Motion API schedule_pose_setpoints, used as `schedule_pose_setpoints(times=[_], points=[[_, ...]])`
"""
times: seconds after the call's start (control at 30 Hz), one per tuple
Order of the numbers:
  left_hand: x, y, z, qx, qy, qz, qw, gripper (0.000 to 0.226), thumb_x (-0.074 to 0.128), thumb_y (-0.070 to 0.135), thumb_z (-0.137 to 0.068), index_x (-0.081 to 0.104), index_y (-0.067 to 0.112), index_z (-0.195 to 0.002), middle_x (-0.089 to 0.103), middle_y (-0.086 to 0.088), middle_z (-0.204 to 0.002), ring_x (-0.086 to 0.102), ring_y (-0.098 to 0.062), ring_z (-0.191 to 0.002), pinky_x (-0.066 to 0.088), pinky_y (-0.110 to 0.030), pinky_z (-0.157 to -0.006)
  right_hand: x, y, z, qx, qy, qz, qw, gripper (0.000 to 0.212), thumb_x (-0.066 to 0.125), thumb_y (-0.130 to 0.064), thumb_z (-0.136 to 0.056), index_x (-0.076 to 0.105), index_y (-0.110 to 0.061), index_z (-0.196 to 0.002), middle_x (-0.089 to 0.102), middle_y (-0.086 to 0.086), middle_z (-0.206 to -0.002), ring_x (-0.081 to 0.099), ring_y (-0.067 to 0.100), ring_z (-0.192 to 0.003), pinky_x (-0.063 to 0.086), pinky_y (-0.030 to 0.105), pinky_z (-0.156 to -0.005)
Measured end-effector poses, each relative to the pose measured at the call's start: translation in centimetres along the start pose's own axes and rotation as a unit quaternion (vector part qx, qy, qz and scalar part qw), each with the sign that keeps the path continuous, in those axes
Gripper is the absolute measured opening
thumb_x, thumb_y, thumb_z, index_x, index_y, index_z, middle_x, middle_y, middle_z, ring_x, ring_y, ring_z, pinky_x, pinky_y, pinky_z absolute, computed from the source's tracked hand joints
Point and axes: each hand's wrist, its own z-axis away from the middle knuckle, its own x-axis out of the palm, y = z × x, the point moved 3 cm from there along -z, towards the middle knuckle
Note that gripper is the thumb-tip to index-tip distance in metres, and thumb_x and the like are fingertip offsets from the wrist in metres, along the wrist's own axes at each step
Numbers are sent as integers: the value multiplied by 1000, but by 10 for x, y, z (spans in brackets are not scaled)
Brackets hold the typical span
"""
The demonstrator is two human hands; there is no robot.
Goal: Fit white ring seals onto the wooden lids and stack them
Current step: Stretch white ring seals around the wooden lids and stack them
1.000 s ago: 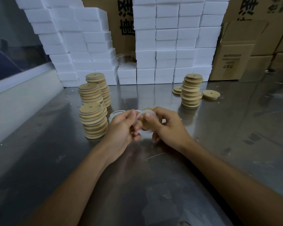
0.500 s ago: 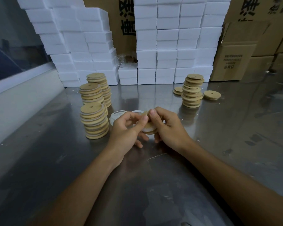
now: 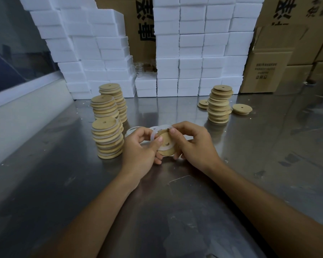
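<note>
Above reflective steel table (image 3: 231, 174) fronting white foam blocks (image 3: 190, 53), left hand (image 3: 141, 147) and right hand (image 3: 192, 144) pinching round wooden lid (image 3: 166, 144) and white ring seal (image 3: 161, 130).

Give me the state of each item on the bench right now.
Wooden lid: held tilted in both hands.
White ring seal: partly stretched around the lid.
Left hand: pinching seal and lid.
Right hand: gripping the lid.
Left stacks: upright, sealed.
Right stack: upright.
Spare rings: flat on table.
</note>
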Motion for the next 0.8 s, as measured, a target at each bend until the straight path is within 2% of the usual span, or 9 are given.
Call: schedule_pose_setpoints(times=[0.13, 0.3, 0.43, 0.53, 0.63, 0.8], points=[[1, 2, 1, 16, -3, -16, 1000, 12, 62, 21, -96, 62, 14, -85, 68, -5, -89, 66, -28, -52, 59, -41, -52, -1, 2, -1, 27, 7, -34, 999, 13, 61, -23, -97, 67, -11, -96, 71, 3, -85, 67, 31, -49, 48, 27, -43], [0, 4, 1, 33, 0, -41, 999, 10, 59, 17, -97, 58, 17, -87, 69, -5, -93, 69, -29, -53, 59, -39, -50, -2, 1, 0, 47, 8, -61, 997, 11, 64, -19, -95, 64, -8, -97, 73, 8, -84, 69, 31, -54, 47, 25, -43], [-3, 2, -1, 45, -4, -58, 997, 13, 57, 18, -98, 56, 23, -86, 71, -6, -82, 70, -27, -54, 58, -39, -51, -3, 0, 0, 61, 7, -81, 995, 10, 64, -15, -94, 61, -5, -95, 74, 11, -81, 71, 30, -57, 48, 24, -42], [-4, 1, -1, 59, -14, -70, 996, 17, 56, 20, -99, 54, 28, -84, 71, -2, -74, 70, -24, -55, 57, -35, -47, -4, 0, -1, 61, 9, -61, 996, 10, 65, -15, -94, 62, -6, -94, 74, 9, -80, 72, 27, -61, 52, 30, -45], [-3, 2, 0, 65, -26, -84, 994, 24, 55, 19, -99, 52, 35, -80, 72, -3, -82, 72, -21, -60, 58, -35, -49, -5, 1, 0, 57, 17, -47, 997, 8, 66, -14, -93, 64, -6, -93, 74, 9, -80, 71, 26, -67, 58, 42, -51], [-5, 6, -1, 41, 0, -33, 999, 11, 61, 14, -95, 57, 19, -86, 74, -9, -86, 74, -20, -68, 61, -35, -56, -5, 1, -2, 57, 11, -67, 996, 7, 65, -15, -94, 62, -9, -96, 74, 8, -86, 72, 19, -70, 59, 33, -54]])
